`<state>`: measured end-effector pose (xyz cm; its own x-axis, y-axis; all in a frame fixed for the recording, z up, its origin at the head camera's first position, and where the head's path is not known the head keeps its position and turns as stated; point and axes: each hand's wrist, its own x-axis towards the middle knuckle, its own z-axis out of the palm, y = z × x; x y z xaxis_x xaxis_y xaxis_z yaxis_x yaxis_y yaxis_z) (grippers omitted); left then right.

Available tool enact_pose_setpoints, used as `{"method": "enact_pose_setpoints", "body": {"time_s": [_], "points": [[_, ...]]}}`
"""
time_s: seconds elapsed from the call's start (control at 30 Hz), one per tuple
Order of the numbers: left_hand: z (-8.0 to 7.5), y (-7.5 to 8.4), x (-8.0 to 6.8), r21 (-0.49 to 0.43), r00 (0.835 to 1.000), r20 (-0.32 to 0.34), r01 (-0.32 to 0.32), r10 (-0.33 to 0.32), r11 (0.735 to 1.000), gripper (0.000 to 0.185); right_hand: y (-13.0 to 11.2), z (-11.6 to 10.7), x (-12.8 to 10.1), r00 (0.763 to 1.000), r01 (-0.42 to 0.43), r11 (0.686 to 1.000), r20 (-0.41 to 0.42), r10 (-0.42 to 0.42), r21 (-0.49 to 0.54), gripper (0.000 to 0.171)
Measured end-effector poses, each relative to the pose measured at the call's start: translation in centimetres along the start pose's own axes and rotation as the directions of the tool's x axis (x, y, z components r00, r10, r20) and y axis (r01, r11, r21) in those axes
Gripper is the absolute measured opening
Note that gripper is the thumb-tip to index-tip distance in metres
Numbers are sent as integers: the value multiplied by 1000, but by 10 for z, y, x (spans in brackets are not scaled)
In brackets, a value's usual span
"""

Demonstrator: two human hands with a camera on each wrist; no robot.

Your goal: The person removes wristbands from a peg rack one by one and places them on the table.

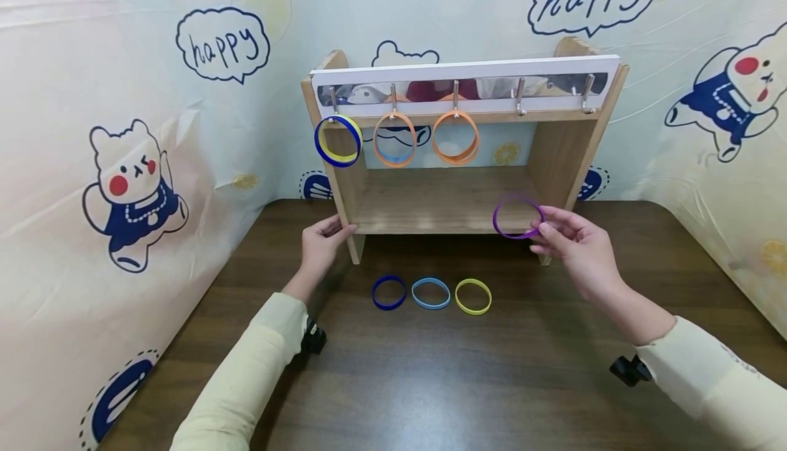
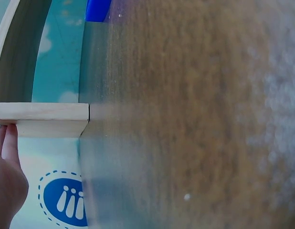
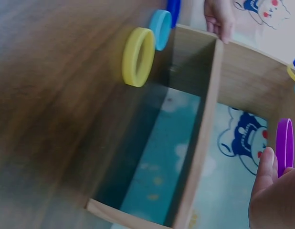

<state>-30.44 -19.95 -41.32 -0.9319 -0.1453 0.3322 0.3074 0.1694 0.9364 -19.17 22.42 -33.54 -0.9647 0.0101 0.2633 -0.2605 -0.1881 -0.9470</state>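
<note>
In the head view, my right hand (image 1: 578, 246) pinches a purple wristband (image 1: 518, 237) between thumb and fingers, raised before the right part of a wooden rack (image 1: 430, 198). The right wrist view has the purple wristband (image 3: 284, 143) edge-on above the fingers. My left hand (image 1: 321, 246) holds the rack's left side panel low down, thumb at its front edge; in the left wrist view its fingers (image 2: 10, 143) lie against the panel. On the table before the rack lie a dark blue wristband (image 1: 389, 305), a light blue wristband (image 1: 431, 305) and a yellow wristband (image 1: 473, 310) in a row.
A white rail (image 1: 467, 68) with several metal hooks spans the rack's top. Blue and yellow bands (image 1: 338, 160) hang at the left, orange and light blue bands (image 1: 395, 162) beside them, then orange bands (image 1: 456, 159). Two right hooks (image 1: 520, 99) are bare. Printed cloth (image 1: 141, 48) surrounds the table.
</note>
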Motion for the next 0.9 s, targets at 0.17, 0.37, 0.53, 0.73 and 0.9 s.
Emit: {"method": "enact_pose_setpoints", "body": {"time_s": [0.17, 0.37, 0.53, 0.73, 0.9], "points": [[0, -1, 0, -2, 1000, -2, -3, 3, 1000, 46, 12, -5, -5, 998, -49, 998, 26, 50, -43, 27], [-1, 8, -1, -40, 1000, 20, 23, -22, 999, 41, 28, -11, -12, 996, -71, 995, 53, 75, -68, 26], [0, 27, -9, -40, 999, 37, 22, -21, 999, 39, 40, -15, -18, 989, -123, 983, 65, 133, -133, 34], [2, 32, -12, -36, 999, 38, 18, -17, 999, 38, 47, -23, -22, 979, -172, 959, 66, 191, -224, 46], [1, 31, -12, -31, 999, 34, 5, -3, 999, 37, 52, -32, -25, 971, -203, 940, 70, 230, -274, 44]]}}
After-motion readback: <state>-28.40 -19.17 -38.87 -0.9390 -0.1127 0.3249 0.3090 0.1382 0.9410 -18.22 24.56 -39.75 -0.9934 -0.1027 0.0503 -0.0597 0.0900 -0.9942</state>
